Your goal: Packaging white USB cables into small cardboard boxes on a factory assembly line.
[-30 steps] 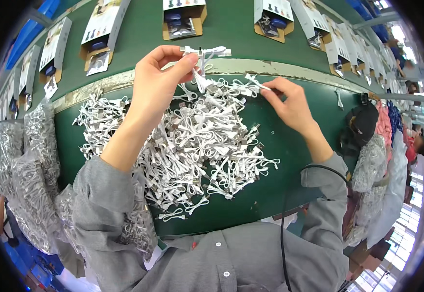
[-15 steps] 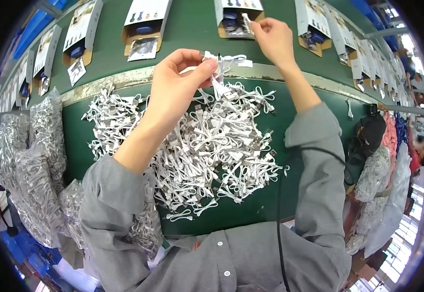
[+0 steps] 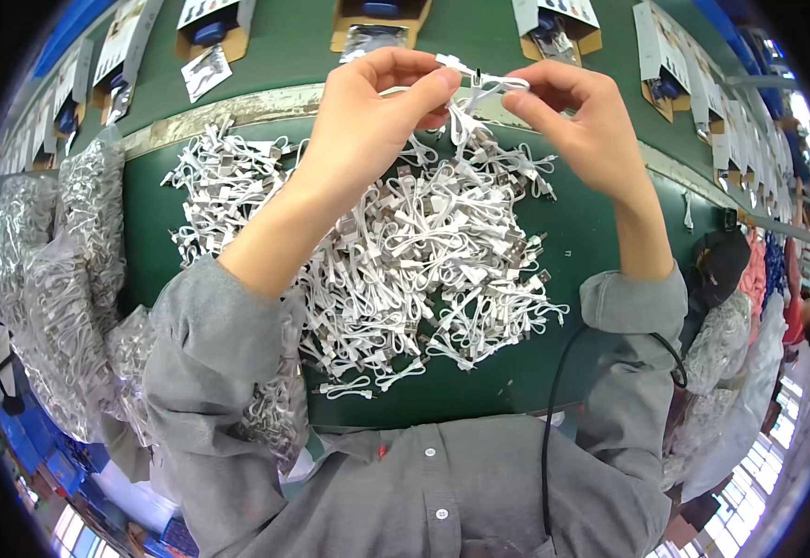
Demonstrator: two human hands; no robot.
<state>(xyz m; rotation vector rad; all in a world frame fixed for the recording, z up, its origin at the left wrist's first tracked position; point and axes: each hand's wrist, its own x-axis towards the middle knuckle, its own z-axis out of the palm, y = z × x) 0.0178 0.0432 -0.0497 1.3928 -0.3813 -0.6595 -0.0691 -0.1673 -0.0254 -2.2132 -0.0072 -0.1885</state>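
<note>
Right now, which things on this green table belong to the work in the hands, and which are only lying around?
In use:
- short white looped cable, pinched between left hand and right hand
- big heap of white looped cables below the hands

Lying about:
- open brown cardboard boxes with blue parts on the far side
- clear plastic bags of cables at the left

smooth white plastic cables [image 3: 405, 251], matt green tabletop [image 3: 582, 214]

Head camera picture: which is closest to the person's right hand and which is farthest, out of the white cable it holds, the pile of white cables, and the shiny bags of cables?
From the right hand:
1. White cable, pinched between both hands, touching it.
2. Pile of white cables, just below on the green table.
3. Shiny bags of cables, far off at the person's left edge.
</note>
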